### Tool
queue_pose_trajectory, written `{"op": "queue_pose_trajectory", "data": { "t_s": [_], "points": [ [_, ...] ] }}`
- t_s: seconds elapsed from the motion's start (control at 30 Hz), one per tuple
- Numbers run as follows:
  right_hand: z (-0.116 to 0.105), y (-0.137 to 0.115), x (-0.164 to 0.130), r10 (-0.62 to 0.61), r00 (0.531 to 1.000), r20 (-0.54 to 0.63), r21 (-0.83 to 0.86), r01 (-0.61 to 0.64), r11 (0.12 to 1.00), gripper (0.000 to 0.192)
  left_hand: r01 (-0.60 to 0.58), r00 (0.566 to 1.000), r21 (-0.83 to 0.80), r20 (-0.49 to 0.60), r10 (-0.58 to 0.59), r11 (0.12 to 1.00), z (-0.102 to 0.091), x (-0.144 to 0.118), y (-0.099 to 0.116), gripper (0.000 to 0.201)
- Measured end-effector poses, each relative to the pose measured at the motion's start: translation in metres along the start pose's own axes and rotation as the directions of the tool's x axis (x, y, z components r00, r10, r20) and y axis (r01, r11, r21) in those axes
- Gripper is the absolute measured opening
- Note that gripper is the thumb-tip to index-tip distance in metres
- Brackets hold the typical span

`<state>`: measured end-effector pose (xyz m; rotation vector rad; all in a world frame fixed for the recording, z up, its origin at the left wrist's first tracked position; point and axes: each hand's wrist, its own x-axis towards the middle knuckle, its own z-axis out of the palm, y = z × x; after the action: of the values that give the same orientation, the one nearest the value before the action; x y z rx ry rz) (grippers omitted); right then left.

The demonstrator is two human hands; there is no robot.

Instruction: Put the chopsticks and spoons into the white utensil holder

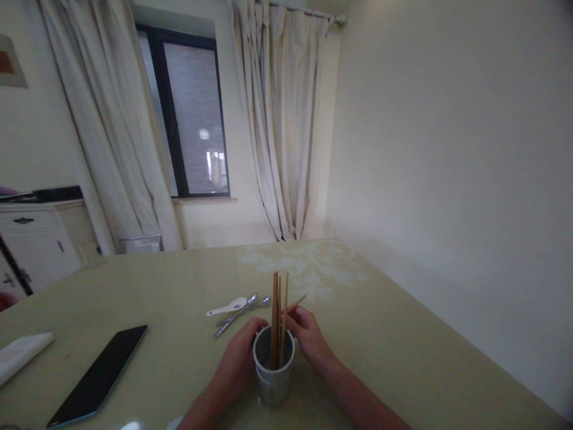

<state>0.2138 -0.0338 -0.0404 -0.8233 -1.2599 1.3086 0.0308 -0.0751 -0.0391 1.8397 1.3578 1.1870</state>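
Observation:
A white cup (pixel 274 391) with a faint pattern stands upright on the table, close in front of me. Several wooden chopsticks (pixel 274 310) stand in it, rising above its rim. My left hand (pixel 242 349) is closed against the cup's left side, its fingertips partly hidden behind the rim. At the right of the rim, my right hand (pixel 311 337) pinches a chopstick (pixel 299 302) that slants up to the right; its lower part is hidden by the fingers. Just beyond my left hand lie a white soup spoon (pixel 227 307) and metal spoons (pixel 235 318), overlapping one another.
A dark phone (pixel 99 376) lies on the table (pixel 403 358) at the left, with a white packet-like object (pixel 22 352) beside it. The wall (pixel 456 179) runs along the table's right edge. Curtains (pixel 282 119) and a window (pixel 194 119) are behind the far edge.

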Motion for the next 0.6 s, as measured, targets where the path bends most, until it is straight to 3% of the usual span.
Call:
{"op": "queue_pose_trajectory", "data": {
  "t_s": [0.1,0.2,0.3,0.37,0.43,0.5,0.6],
  "points": [
    [-0.001,-0.007,0.002,-0.039,0.998,-0.043,-0.019,0.038,0.999,0.05,-0.074,0.997,0.121,0.045,0.069,0.99,-0.007,0.003,-0.004,0.024],
    [-0.016,-0.025,0.008,-0.139,0.965,-0.223,-0.068,0.127,0.99,0.051,-0.098,0.987,0.358,-0.088,0.138,0.929,-0.02,0.01,-0.017,0.034],
    [-0.044,-0.049,0.014,-0.282,0.863,-0.42,-0.134,0.248,0.959,0.049,0.019,0.969,0.62,-0.205,0.139,0.785,-0.036,0.016,-0.037,0.036],
    [-0.063,-0.064,0.016,-0.345,0.781,-0.521,-0.134,0.324,0.936,0.046,0.097,0.972,0.735,-0.216,0.096,0.671,-0.045,0.016,-0.049,0.034],
    [-0.076,-0.075,0.017,-0.357,0.731,-0.581,-0.069,0.393,0.917,0.047,0.146,0.976,0.791,-0.212,0.042,0.594,-0.049,0.015,-0.057,0.033],
    [-0.08,-0.082,0.016,-0.335,0.733,-0.591,0.029,0.435,0.9,0.048,0.164,0.98,0.809,-0.2,0.002,0.564,-0.049,0.014,-0.061,0.032],
    [-0.068,-0.083,0.011,-0.289,0.798,-0.528,0.151,0.424,0.893,0.047,0.14,0.987,0.811,-0.159,-0.017,0.569,-0.045,0.013,-0.064,0.032]
  ]
}}
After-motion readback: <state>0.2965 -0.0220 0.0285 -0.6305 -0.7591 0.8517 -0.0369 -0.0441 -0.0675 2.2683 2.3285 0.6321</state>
